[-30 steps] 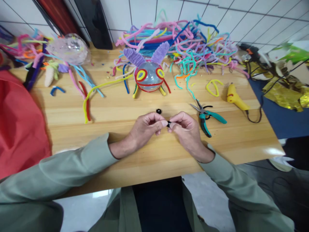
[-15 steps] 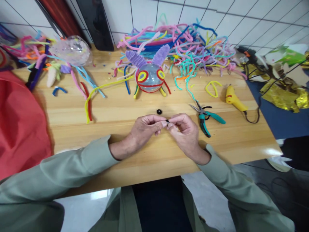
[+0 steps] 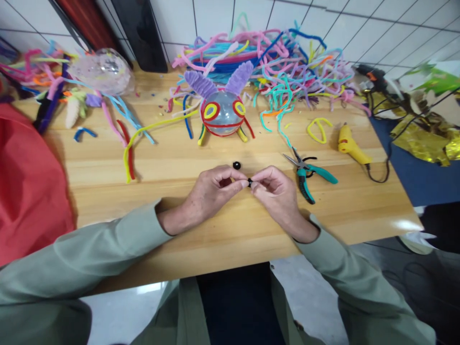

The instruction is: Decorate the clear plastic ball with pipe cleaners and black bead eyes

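Note:
Between my two hands is a small black piece (image 3: 250, 182), too small to make out fully. My left hand (image 3: 213, 191) pinches it from one side with thumb and forefinger, and my right hand (image 3: 275, 194) pinches it from the other. Just beyond my left fingertips lies a round black coil (image 3: 236, 165) on the wooden table (image 3: 151, 167). Farther back stands a clear ball figure (image 3: 223, 117) with purple fuzzy ears, red-and-yellow eyes and a red mouth line. Green-handled pliers (image 3: 305, 175) lie with jaws parted to the right of my right hand.
A yellow glue gun (image 3: 354, 146) with a cord rests near the right edge. Pipe cleaners (image 3: 280, 67) are heaped along the back wall. On the left are loose pipe cleaners, a clear ball (image 3: 102, 72) and red cloth (image 3: 28, 187). Gold foil (image 3: 420, 139) lies beyond the right edge.
Both hands keep their pinch at nearly the same spot. More of the black piece shows between the fingertips, and my left fingers are drawn closer together. The view has shifted slightly.

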The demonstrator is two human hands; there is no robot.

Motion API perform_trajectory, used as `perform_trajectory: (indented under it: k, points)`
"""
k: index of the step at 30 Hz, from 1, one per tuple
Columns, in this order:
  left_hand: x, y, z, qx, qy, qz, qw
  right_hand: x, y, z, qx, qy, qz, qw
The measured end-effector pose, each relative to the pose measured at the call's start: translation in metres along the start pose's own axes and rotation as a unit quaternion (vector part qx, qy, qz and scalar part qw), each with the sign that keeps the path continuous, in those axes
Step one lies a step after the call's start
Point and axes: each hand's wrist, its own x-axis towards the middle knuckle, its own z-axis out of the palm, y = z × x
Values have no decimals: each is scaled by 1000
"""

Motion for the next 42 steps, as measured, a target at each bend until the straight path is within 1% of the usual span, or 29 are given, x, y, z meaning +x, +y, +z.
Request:
perform_trajectory:
  k: [1, 3, 5, 6, 7, 11, 13, 16, 20, 23, 26, 29, 34, 37, 42]
  points:
    - [0, 0, 0, -2, -7, -8, 1000, 0, 0, 0, 0, -4, 3, 1000]
    - [1, 1, -1, -21, -26, -46, 998, 0, -1, -1, 7, -15, 11, 1000]
    - [2, 1, -3, -48, -43, -86, 994, 2, -2, -2, 30, -29, 28, 999]
    - [3, 2, -4, -59, -48, -92, 993, 3, -2, -3, 47, -37, 39, 997]
    - [4, 2, -4, -66, -52, -86, 993, 4, -2, -4, 66, -44, 53, 995]
    - [5, 2, -4, -60, -58, -23, 996, 8, -2, -7, 119, -64, 101, 986]
    - [3, 1, -3, -61, -58, -16, 996, 8, -1, -7, 124, -69, 108, 984]
    - [-1, -1, 0, -75, -36, -34, 996, 6, 1, -6, 126, -66, 96, 985]
    - [-6, -6, 5, -105, 4, -77, 991, 2, 4, -2, 123, -39, 74, 989]
    - [-7, -6, 6, -132, -4, -86, 987, 2, 2, -1, 140, -40, 76, 986]
    - [-7, -3, 5, -143, -27, -80, 986, 5, -5, -6, 183, -76, 111, 974]
    - [-5, 2, 1, -122, -56, -66, 989, 7, -10, -13, 214, -106, 153, 959]
    - [-3, 6, -4, -38, -62, 7, 997, 9, -9, -18, 243, -160, 197, 936]
    - [-2, 5, -6, 8, -61, 38, 997, 10, -7, -18, 252, -167, 214, 929]
    - [-1, 3, -9, 36, -70, 58, 995, 10, -7, -17, 250, -163, 216, 930]
